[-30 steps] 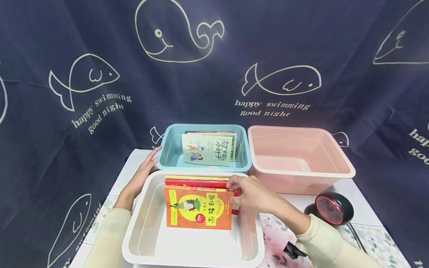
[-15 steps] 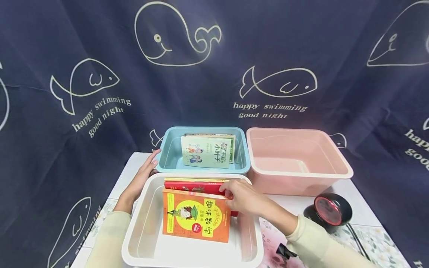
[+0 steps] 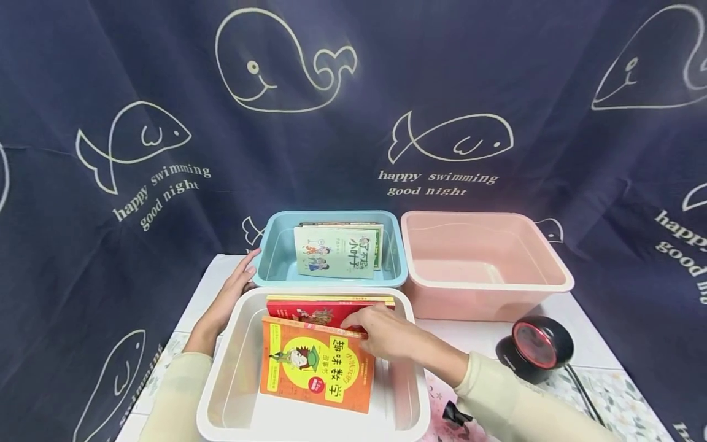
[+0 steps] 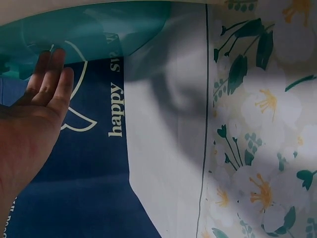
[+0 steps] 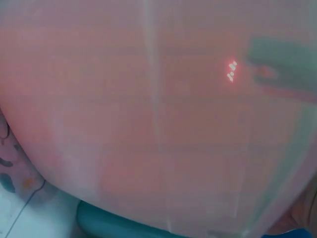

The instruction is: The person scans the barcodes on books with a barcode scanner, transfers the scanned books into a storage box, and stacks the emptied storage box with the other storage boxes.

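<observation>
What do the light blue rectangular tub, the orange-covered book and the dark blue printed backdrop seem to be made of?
Light blue tub: probably smooth, slightly glossy moulded plastic, judging by its rounded corners and lipped rim.
Orange-covered book: seemingly paper with a smooth card cover, being thin and crisply printed.
Dark blue backdrop: likely matte fabric, hanging with soft creases.

The orange book (image 3: 317,368) hides the lower part of the red book (image 3: 301,310), whose right side is partly covered by the right hand (image 3: 381,331). The small print (image 3: 273,374) on the orange book is too tiny for reading. In the left wrist view, the edge cuts the left hand (image 4: 38,111); the right wrist view is mostly blurred.
</observation>
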Demonstrator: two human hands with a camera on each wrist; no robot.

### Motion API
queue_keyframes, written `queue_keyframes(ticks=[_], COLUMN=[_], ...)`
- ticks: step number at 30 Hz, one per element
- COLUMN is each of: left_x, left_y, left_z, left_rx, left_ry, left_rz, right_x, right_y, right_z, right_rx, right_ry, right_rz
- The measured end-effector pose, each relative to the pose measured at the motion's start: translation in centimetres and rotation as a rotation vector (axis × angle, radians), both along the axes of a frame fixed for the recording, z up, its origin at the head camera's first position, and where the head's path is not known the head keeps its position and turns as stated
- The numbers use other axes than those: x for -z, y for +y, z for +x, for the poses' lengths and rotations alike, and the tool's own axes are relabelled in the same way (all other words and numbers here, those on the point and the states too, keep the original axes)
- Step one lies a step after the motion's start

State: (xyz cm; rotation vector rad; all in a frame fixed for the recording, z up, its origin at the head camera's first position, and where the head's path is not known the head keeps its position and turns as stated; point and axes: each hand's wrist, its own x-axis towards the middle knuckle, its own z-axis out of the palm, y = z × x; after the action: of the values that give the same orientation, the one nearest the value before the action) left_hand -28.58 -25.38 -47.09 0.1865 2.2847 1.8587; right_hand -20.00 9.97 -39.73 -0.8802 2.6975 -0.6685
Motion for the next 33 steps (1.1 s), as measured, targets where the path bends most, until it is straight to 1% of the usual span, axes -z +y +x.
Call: queue_keyframes(ticks=[4, 8, 13, 16, 18, 22, 26, 29, 33], left_x=[0.0, -0.1, -0.1, -0.1, -0.1, 0.0, 0.0, 0.0, 0.0], left_y=[0.0, 0.1, 0.1, 0.1, 0.0, 0.0, 0.0, 0.0, 0.0], left_z=[0.1, 0.1, 0.1, 0.1, 0.1, 0.2, 0.2, 0.2, 0.2], left_rx=[-0.007, -0.009, -0.005, -0.005, -0.007, -0.008, -0.004, -0.001, -0.006], left_ry=[-0.001, -0.004, -0.003, -0.006, -0.009, -0.007, -0.006, -0.008, -0.009], left_rz=[-0.006, 0.001, 0.017, 0.021, 0.018, 0.011, 0.013, 0.013, 0.013], right_x=[0.4, 0.6, 0.6, 0.6, 0.5, 0.6, 0.4, -0.1, -1.3], right_y=[-0.5, -0.5, -0.2, -0.1, -0.1, -0.1, 0.0, 0.2, 0.7], right_z=[-0.1, -0.2, -0.5, -0.6, -0.5, -0.4, -0.2, -0.1, 0.3], right_rx=[-0.031, -0.049, -0.037, -0.03, -0.03, -0.037, -0.04, -0.034, -0.021], right_ry=[-0.003, -0.029, -0.104, -0.123, -0.121, -0.103, -0.063, -0.001, 0.082], right_rz=[-0.011, -0.059, -0.126, -0.176, -0.196, -0.215, -0.219, -0.218, -0.238])
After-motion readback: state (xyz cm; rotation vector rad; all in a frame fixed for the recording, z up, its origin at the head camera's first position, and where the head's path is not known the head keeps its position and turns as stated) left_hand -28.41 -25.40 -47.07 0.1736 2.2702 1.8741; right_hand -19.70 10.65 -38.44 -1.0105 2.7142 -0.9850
